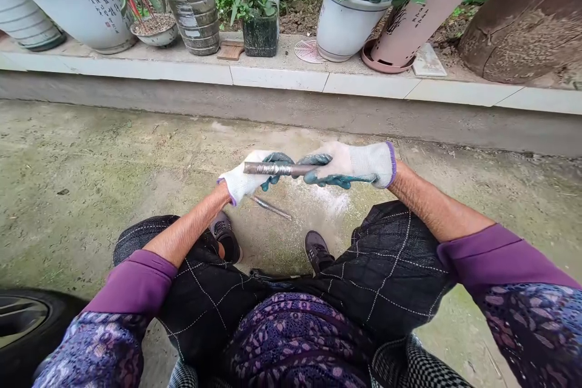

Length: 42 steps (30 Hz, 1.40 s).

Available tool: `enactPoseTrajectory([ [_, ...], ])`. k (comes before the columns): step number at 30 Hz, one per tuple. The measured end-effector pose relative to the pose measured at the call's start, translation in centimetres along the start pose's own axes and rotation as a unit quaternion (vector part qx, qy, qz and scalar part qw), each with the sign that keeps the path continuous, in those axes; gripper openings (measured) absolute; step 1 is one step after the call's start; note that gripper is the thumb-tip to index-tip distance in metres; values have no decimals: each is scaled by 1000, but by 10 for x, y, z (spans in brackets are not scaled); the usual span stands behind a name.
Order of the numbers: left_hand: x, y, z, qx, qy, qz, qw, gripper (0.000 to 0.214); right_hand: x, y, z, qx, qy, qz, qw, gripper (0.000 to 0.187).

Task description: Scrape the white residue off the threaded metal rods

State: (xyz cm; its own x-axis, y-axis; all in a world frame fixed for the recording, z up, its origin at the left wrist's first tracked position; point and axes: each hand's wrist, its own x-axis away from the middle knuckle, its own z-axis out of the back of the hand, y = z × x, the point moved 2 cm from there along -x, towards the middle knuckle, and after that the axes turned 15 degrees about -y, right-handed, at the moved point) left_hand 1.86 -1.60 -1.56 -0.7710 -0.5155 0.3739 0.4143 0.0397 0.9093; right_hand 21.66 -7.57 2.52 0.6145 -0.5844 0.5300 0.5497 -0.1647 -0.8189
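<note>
Both my hands wear white knit gloves with dark green-blue coated palms and purple cuffs. Between them lies a brown-grey rod (297, 170), held level, with shiny silvery wire or a bright worn band around part of it; I cannot tell which. My left hand (261, 174) is closed around the rod from behind, near its left end. My right hand (339, 163) grips the other end, which is hidden in the fingers. On the ground just below my hands lies a second thin rod (273, 208), greyish with a silvery stretch.
A low ledge with a tiled edge (277, 77) runs across the back. On it stand potted plants, among them a white pot (348, 24) and a tall pink pot (400, 39). A vehicle wheel (31, 321) is at lower left. My shoes rest on the concrete (113, 176).
</note>
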Motion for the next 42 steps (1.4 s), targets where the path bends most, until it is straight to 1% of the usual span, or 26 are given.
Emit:
enactPoseTrajectory([
  [3, -2, 5, 4, -63, -7, -26, 998, 20, 2, 6, 1, 45, -44, -43, 997, 34],
  [5, -2, 7, 6, -101, 1, -29, 994, 21, 0, 11, 5, 103, -47, -73, 991, 27],
  [7, -1, 7, 6, -118, 12, -7, 993, 22, -4, 15, 8, 187, -28, -105, 976, 20],
  [9, 0, 6, 4, -120, 17, 24, 992, 22, -10, 16, 9, 276, -3, -142, 950, 17],
  [12, -2, 4, -3, -92, 24, 44, 994, 21, -20, 15, 5, 372, 37, -188, 908, 24],
  [14, -4, 2, -7, -47, 37, 36, 998, 22, -25, 13, 3, 401, 79, -204, 890, 31],
  [15, -5, 1, -8, -19, 41, 27, 999, 23, -26, 12, 3, 406, 100, -205, 885, 33],
  [18, -5, -2, -10, 60, 46, 3, 997, 29, -27, 15, 7, 393, 143, -188, 889, 34],
  [20, -4, -4, -11, 89, 49, -9, 995, 32, -25, 17, 13, 372, 174, -153, 899, 35],
  [22, -1, -5, -11, 108, 47, -15, 993, 33, -23, 17, 17, 329, 202, -114, 915, 36],
  [25, 0, -8, -15, 130, 37, -14, 991, 32, -18, 13, 19, 214, 220, -79, 949, 40],
  [27, -2, -10, -16, 131, 30, -17, 991, 30, -15, 7, 16, 124, 210, -64, 968, 41],
  [30, -7, -10, -15, 109, 24, -19, 994, 26, -8, 0, 10, 28, 171, -24, 985, 37],
  [33, -10, -7, -8, 57, 26, -2, 998, 18, -1, -1, 7, -17, 111, -2, 994, 37],
  [35, -11, -3, -3, 17, 2, -5, 1000, 16, 4, 1, 6, -23, 60, -5, 998, 39],
  [37, -10, 0, 1, -20, -30, -17, 999, 18, 6, 4, 4, 4, -5, -21, 1000, 38],
  [38, -10, 2, 2, -39, -39, -22, 998, 20, 5, 5, 2, 34, -32, -37, 998, 34],
  [39, -10, 3, 2, -60, -40, -21, 997, 23, 3, 7, 1, 76, -45, -58, 994, 29],
  [41, -9, 4, 1, -101, -28, -8, 994, 24, -3, 11, 0, 188, -37, -113, 975, 21],
  [42, -9, 4, -1, -116, -22, -1, 993, 24, -7, 13, 0, 246, -16, -137, 960, 19],
])
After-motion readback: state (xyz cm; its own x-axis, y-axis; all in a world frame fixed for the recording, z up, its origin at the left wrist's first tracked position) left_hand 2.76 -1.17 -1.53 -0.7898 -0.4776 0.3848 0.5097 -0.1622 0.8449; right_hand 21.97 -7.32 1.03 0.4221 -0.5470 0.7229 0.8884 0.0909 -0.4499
